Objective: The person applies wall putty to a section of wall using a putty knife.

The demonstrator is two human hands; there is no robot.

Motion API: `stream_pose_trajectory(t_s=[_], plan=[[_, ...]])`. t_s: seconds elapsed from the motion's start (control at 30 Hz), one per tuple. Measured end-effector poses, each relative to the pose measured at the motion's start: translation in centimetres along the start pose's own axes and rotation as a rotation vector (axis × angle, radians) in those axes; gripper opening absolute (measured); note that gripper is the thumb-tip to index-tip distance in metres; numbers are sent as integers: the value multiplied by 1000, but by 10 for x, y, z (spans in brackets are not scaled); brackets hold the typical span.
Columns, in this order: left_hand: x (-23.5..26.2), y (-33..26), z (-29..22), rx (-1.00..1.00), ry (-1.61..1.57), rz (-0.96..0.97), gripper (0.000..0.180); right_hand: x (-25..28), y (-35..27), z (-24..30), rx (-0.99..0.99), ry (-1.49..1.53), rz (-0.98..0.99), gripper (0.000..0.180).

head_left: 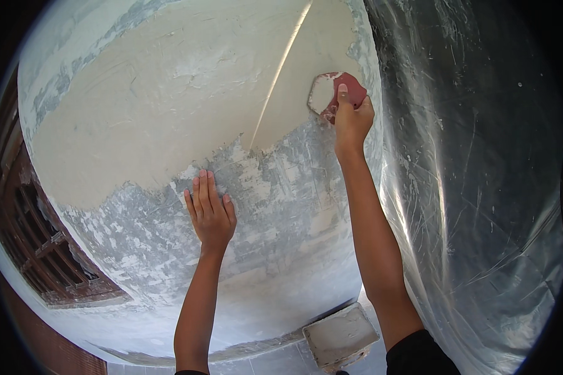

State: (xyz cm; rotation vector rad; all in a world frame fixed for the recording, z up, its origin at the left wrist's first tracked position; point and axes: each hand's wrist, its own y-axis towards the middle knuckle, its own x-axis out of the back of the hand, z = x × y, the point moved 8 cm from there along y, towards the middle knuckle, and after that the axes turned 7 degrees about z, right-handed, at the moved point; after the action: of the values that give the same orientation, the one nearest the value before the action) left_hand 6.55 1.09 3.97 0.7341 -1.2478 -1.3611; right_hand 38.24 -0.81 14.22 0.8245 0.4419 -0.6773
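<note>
My right hand (355,120) grips a red scraper (351,89) with wet, pale plaster on its face, thumb pressed on top. Its edge lies against the wall near the right corner, at the lower border of the fresh plaster. The smooth cream plaster (169,81) covers the upper wall and ends in a ragged edge. Below that edge, my left hand (211,209) lies flat with fingers stretched out on the patchy grey-and-white wall (281,212), holding nothing. A thin streak of bright light runs down the plaster between the two hands.
Clear plastic sheeting (475,187) hangs in folds to the right of the wall. A brown barred window (50,250) is at the left. On the tiled floor by the wall's foot stands a rectangular tub (339,337) of pale plaster, close to my right arm.
</note>
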Motion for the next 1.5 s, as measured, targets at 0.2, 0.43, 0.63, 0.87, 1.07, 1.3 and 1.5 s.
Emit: stream_pose_trajectory(t_s=[0.2, 0.43, 0.63, 0.87, 1.07, 1.3, 1.5], plan=[[0, 1, -1, -11, -3, 2, 52, -69, -18, -5, 276, -452, 363, 37], [1, 1, -3, -7, -1, 9, 52, -69, -12, 5, 316, -274, 321, 35], [0, 0, -2, -2, 0, 8, 52, -14, 18, 6, 126, 47, -16, 25], [0, 1, -4, -11, -11, 6, 51, -31, 1, -26, 237, -282, 221, 32], [-2, 2, -3, -3, -7, 8, 52, -39, -31, -15, 354, -160, 288, 32], [-1, 0, -2, -4, -5, -4, 53, 16, -1, -24, 72, 11, -5, 26], [0, 1, -2, -7, -12, 4, 53, -15, -17, -41, 332, -262, 253, 29]])
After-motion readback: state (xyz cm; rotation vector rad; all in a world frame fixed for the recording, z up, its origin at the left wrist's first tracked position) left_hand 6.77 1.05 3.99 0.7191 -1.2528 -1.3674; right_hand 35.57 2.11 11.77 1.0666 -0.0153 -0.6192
